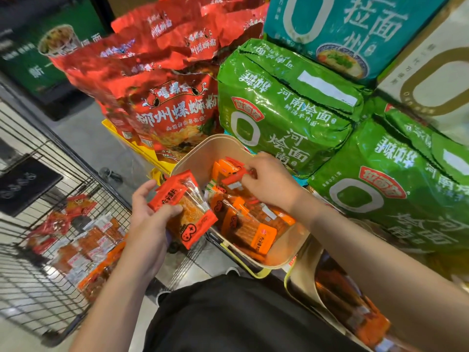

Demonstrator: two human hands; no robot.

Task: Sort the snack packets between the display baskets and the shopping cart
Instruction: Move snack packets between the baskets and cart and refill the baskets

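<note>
A beige display basket (203, 151) in the centre holds several orange and red snack packets (253, 229). My right hand (271, 184) reaches into it and pinches a small red packet (237, 177) near the far wall. My left hand (149, 214) grips a stack of red-orange snack packets (187, 212) just left of the basket's rim. The black wire shopping cart (38, 288) stands at lower left, with several snack packets (83, 240) lying on its bottom. A second beige basket (304, 283) with orange packets sits at lower right, partly hidden by my right forearm.
Large red noodle bags (162, 97) are stacked behind the basket over a yellow crate (142, 151). Green noodle multipacks (284, 110) and a teal pack (350, 29) pile up on the right. Grey floor shows between cart and display.
</note>
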